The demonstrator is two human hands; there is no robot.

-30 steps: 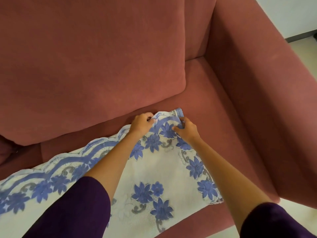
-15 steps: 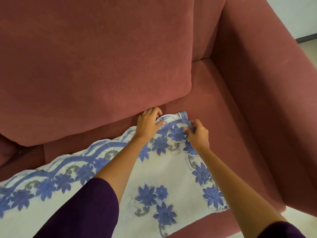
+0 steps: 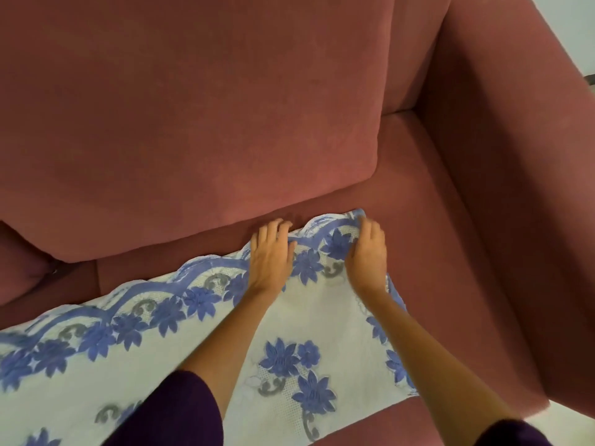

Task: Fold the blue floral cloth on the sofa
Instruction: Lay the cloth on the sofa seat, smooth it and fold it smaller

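A person's left hand (image 3: 270,255) is pressing flat, fingers spread, while the right hand (image 3: 367,252) is pinching the blue floral cloth (image 3: 309,317) corner on the sofa (image 3: 434,188) seat, best smoothed outward before folding

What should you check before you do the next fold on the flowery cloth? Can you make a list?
1. Cloth lies spread on the sofa seat: ok.
2. Left hand is on the wavy back edge, palm down: ok.
3. Right hand has the far corner: cannot tell, its fingers are blurred.
4. The corner's layers line up: cannot tell, the hands cover them.
5. Seat to the right of the cloth is bare, with room to work: ok.
6. Left end of the cloth is smooth: cannot tell, it runs out of the picture.
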